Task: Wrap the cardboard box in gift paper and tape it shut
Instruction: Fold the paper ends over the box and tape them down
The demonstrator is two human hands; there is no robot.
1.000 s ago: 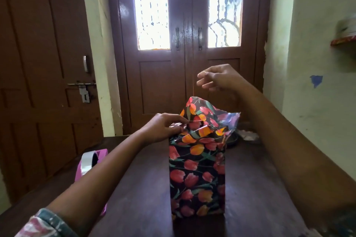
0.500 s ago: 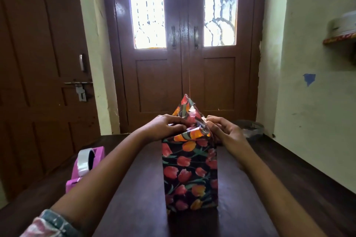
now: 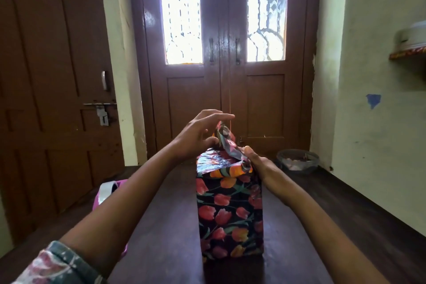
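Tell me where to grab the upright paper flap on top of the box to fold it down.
Pinch the flap at its free pointed tip, coming from the left hand's side. It stands nearly upright and the right hand pins its base at the right top edge.

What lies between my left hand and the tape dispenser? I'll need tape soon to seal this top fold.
Nothing visible blocks it. The tape dispenser sits on the table beside the left forearm, partly hidden behind it. The left hand is over the wrapped box, its fingers spread at the upright paper flap.

A glass bowl (image 3: 297, 160) sits on the dark table (image 3: 345, 203) near brown doors (image 3: 224, 90).
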